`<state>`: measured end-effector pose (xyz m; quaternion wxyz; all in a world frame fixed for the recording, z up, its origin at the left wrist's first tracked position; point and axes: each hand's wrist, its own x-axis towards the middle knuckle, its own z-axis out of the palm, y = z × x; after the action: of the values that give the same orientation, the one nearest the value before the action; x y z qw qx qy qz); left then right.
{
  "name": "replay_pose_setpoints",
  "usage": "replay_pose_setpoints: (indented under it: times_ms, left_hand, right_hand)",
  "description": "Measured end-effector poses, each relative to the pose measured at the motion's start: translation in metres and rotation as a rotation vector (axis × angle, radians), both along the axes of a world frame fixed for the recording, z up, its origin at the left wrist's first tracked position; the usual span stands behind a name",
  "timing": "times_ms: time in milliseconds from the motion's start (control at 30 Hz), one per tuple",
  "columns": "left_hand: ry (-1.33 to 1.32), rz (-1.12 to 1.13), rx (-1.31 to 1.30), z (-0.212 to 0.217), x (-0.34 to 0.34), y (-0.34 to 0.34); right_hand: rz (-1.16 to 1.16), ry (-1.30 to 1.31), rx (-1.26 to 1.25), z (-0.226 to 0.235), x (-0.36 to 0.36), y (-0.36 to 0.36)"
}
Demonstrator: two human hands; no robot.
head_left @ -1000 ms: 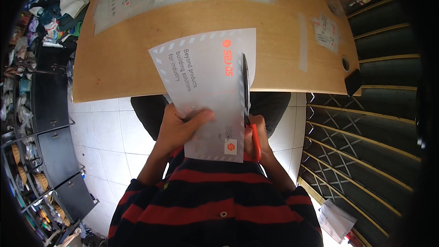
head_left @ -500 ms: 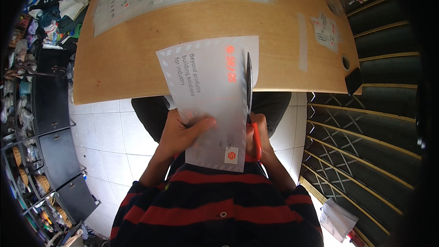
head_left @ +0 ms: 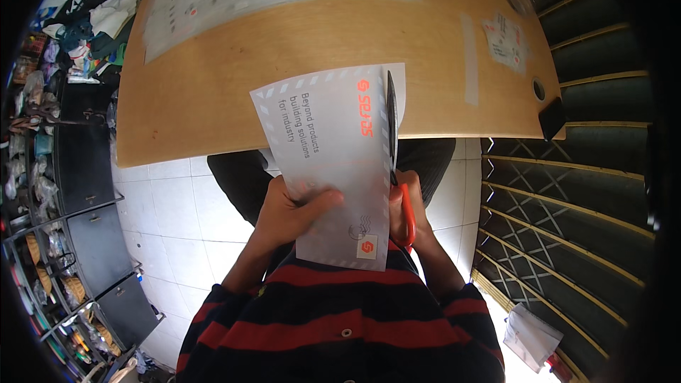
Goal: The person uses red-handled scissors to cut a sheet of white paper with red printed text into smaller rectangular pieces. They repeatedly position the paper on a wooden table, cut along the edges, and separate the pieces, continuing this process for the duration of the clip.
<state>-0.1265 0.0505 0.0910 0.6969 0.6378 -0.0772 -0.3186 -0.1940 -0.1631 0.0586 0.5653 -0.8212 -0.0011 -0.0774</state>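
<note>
Paper sheet (head_left: 333,163), pale and printed: in the head view we see it held before our striped shirt (head_left: 347,312), its far end above the near part of the table (head_left: 284,42). Our left hand (head_left: 294,211) grasps its left side, thumb on top; our right hand (head_left: 418,198) is curled around the red-handled scissors (head_left: 393,120), a dark blade lying along the right edge. We judge that a leftward tilt could drive a cut into the orange lettering (head_left: 364,108), and a slack left grip could let the paper buckle. Whether the blades are parted, we cannot quite tell. Its long axis runs away from us; letter tops face right.
</note>
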Motion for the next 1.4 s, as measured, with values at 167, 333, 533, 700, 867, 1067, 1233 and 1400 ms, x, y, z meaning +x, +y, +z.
replay_pose_setpoints:
  times_ms: [167,333,533,700,867,1067,1233,1400]
  left_hand:
    - [-0.021,-0.002,0.027,0.005,0.002,-0.002]
    - [-0.038,-0.008,0.041,0.004,0.003,-0.001]
    - [0.009,-0.024,0.078,0.009,0.002,-0.002]
    - [-0.02,0.035,-0.028,0.0,-0.007,-0.011]
    - [0.053,0.02,0.01,0.004,-0.006,-0.009]
    - [0.055,0.002,0.024,-0.002,-0.007,-0.007]
    - [-0.006,0.036,0.018,-0.012,0.028,-0.017]
    - [-0.099,0.057,0.016,-0.032,0.069,-0.021]
  right_hand:
    - [0.026,-0.009,0.087,0.009,0.008,-0.005]
    - [0.002,0.02,0.101,0.015,0.008,-0.006]
    - [0.017,0.058,0.106,0.012,0.01,-0.007]
    - [-0.063,0.057,0.122,0.013,0.012,0.0]
    - [-0.011,0.065,0.146,0.008,0.013,-0.001]
    - [-0.023,0.009,0.119,0.014,0.021,-0.005]
    - [0.045,0.19,0.2,0.018,0.05,-0.021]
    - [0.005,0.261,0.132,0.029,0.092,-0.022]
